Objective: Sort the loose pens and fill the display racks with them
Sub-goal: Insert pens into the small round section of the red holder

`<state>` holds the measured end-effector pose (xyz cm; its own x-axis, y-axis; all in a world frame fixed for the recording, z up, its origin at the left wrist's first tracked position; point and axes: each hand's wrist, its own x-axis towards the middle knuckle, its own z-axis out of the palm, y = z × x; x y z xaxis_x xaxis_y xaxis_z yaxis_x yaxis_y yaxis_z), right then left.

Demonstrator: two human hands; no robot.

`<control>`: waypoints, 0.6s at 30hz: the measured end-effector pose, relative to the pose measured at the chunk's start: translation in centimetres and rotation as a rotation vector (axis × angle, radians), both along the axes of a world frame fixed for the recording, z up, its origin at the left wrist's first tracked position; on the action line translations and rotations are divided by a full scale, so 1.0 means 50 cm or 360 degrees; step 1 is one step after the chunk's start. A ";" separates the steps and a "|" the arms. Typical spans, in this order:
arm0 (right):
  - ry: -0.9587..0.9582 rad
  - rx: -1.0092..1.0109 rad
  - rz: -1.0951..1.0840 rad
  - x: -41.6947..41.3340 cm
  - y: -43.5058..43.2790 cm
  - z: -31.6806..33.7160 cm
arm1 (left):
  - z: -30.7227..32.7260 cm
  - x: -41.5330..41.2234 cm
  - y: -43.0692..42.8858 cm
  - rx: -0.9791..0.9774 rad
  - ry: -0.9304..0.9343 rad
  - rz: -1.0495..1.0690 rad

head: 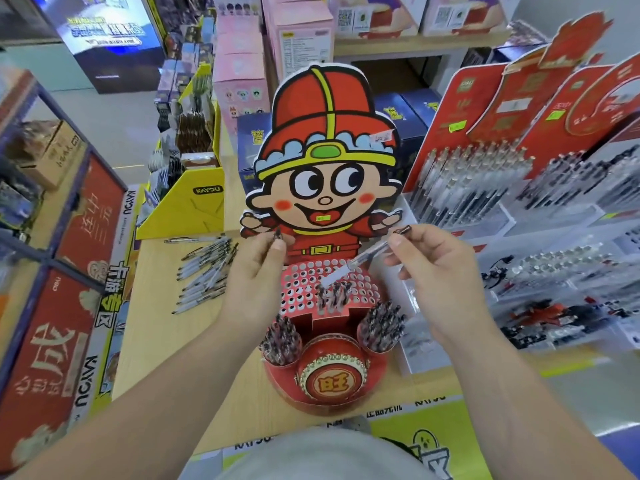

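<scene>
Left hand (256, 271) pinches dark piece (277, 233); right hand (437, 271) pinches pen (363, 259) over rack (297, 289).

- One cartoon-figure display rack (325, 188), with two pen cups (280, 341) at its front, both packed full.
- About five standing pens (334, 296) in its holed tray.
- One heap of loose pens (204, 271) on the bench (166, 341), well over a dozen, too overlapped to count.
- Two hands: the right hand (440, 271) pinches one clear pen (363, 259), the left hand (252, 271) one small dark piece (277, 233).

In my left hand (258, 271) a small dark thing (277, 233) too small to name, lower end of the pen (365, 258) in my right hand (438, 271) blurred
</scene>
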<state>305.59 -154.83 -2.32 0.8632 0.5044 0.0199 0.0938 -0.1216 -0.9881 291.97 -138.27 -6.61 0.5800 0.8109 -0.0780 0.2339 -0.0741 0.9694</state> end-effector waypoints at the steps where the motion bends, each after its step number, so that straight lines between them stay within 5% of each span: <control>1: 0.0001 0.0037 0.0003 0.001 0.003 0.006 | -0.008 -0.001 0.007 0.0071 0.0053 -0.0001; 7: -0.0040 0.0073 0.0016 0.015 0.023 0.023 | -0.023 -0.021 0.022 0.0347 0.0056 -0.0074; 18: -0.0399 -0.0578 0.0416 0.026 0.064 -0.044 | -0.054 -0.059 0.029 0.0431 0.0209 -0.0192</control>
<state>306.90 -151.61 -4.54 0.6986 0.7155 -0.0066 0.3956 -0.3939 -0.8296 289.00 -136.81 -9.30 0.6723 0.7385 0.0506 0.3297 -0.3600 0.8728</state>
